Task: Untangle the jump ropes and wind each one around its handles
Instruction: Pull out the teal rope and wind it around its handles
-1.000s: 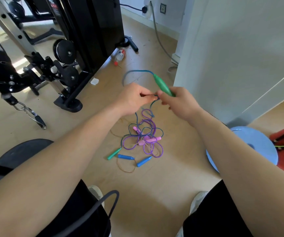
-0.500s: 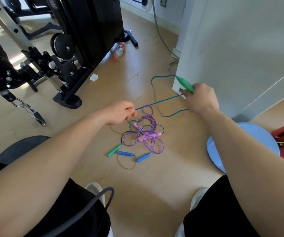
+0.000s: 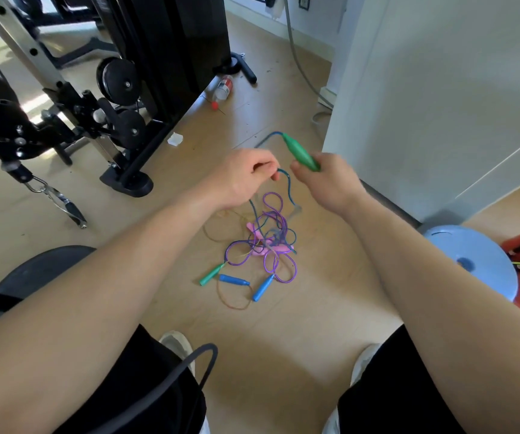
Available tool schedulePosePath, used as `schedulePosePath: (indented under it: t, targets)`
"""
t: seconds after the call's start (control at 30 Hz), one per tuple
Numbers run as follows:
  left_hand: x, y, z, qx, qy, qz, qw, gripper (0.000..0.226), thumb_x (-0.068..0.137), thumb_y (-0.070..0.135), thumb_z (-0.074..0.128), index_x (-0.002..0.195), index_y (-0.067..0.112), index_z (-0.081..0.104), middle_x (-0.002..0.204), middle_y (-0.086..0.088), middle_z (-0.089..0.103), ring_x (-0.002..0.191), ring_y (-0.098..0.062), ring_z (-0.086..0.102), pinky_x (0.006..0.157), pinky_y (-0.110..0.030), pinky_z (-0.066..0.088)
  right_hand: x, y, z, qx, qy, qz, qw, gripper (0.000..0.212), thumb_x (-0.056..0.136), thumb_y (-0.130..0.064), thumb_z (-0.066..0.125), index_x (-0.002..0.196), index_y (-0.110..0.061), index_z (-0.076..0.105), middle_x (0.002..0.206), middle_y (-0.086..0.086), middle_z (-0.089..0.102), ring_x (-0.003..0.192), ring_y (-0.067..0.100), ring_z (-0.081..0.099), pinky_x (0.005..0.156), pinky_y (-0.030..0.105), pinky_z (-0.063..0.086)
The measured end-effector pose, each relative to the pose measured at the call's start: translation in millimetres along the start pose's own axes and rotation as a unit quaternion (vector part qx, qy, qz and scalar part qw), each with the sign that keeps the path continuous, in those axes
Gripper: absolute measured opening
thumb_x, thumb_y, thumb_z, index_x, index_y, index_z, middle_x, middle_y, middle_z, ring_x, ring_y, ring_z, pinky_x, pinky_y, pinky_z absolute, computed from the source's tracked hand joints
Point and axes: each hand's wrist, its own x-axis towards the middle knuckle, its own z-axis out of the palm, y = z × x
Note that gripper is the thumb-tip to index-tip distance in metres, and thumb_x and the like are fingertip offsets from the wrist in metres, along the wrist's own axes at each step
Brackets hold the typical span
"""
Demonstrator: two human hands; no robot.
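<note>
Green plastic handle (image 3: 302,155): clasped in the curled fingers of the right hand (image 3: 330,183), thumb laid along its near side; tapered end tilted up and away, held in the air above the tangle of ropes (image 3: 268,242).
Left fingertips: closed in a pinch on the thin blue cord (image 3: 289,189), thumb against the curled fingers; left hand (image 3: 246,177) raised above the tangle, just beside the right hand.
Blue cord's run: out of the handle's tapered end, arched over and passed behind the left hand; out of the pinch again, then hanging down in a loose curve into the tangle.
Tangle itself: lying on the pale wooden floor (image 3: 283,339); loops of purple cord (image 3: 273,193) knotted over pink handles (image 3: 260,242), with blue strands threaded through.
Near edge of the tangle: second green handle (image 3: 211,275) at the left, two blue handles (image 3: 234,280) (image 3: 262,287) just beside it, all flat on the floor; thin tan cord (image 3: 233,305) looped round them.
Left of and beyond the tangle: black weight machine (image 3: 165,51), its foot well apart from the ropes.
Beyond the tangle: clear plastic bottle (image 3: 223,87) lying on its side by the machine.
Right of the tangle: light blue round disc (image 3: 478,261) on the floor, below the white wall (image 3: 440,89).
</note>
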Motion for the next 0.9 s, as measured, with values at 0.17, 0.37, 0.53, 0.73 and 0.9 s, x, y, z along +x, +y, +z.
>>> schedulePosePath:
  t: [0.17, 0.37, 0.53, 0.73, 0.9]
  targets:
    - [-2, 7, 3, -0.007, 0.0, -0.02, 1.0, 0.021, 0.098, 0.023, 0.056, 0.08, 0.026, 0.068, 0.052, 0.013, 0.055, 0.052, -0.001, 0.046, 0.05, -0.014, 0.032, -6, -6, 5, 0.131, -0.111, 0.01, 0.985, 0.022, 0.097, -0.024, 0.06, 0.086, -0.009, 0.07, 0.064, 0.004, 0.066, 0.067, 0.025, 0.069, 0.07, 0.03, 0.055]
    - [-10, -20, 14, -0.031, -0.082, -0.104, 0.991, 0.033, 0.103, 0.022, 0.042, 0.077, 0.021, 0.061, 0.064, 0.003, 0.057, 0.058, -0.012, 0.049, 0.055, -0.019, 0.039, 7, 10, -16, -0.023, 0.059, 0.035, 0.997, 0.02, 0.093, -0.029, 0.058, 0.087, -0.011, 0.064, 0.075, 0.013, 0.072, 0.077, 0.032, 0.07, 0.075, 0.04, 0.058]
    - [-21, -63, 8, 0.0, -0.105, -0.174, 0.979, 0.033, 0.105, 0.024, 0.037, 0.084, 0.021, 0.062, 0.077, 0.001, 0.06, 0.062, -0.011, 0.047, 0.063, -0.028, 0.038, 13, 39, -32, -0.073, 0.159, 0.093, 0.98, 0.018, 0.092, -0.027, 0.058, 0.086, -0.011, 0.059, 0.085, 0.015, 0.063, 0.084, 0.036, 0.06, 0.067, 0.032, 0.041]
    - [-8, -22, -2, 0.015, 0.017, -0.069, 0.997, 0.026, 0.1, 0.017, 0.044, 0.083, 0.02, 0.064, 0.059, 0.005, 0.041, 0.054, -0.009, 0.036, 0.05, -0.019, 0.028, 8, 35, -10, -0.174, 0.034, 0.116, 0.977, 0.023, 0.097, -0.028, 0.052, 0.102, -0.006, 0.057, 0.101, 0.018, 0.06, 0.088, 0.036, 0.053, 0.071, 0.034, 0.04]
    - [2, 11, 1, 0.0, 0.027, 0.013, 1.0, 0.024, 0.1, 0.017, 0.048, 0.085, 0.02, 0.066, 0.055, 0.005, 0.039, 0.05, -0.006, 0.034, 0.05, -0.02, 0.026, 1, -1, -1, 0.021, -0.034, 0.019, 0.999, 0.024, 0.095, -0.031, 0.055, 0.075, -0.019, 0.057, 0.072, 0.003, 0.056, 0.071, 0.024, 0.05, 0.06, 0.028, 0.035]
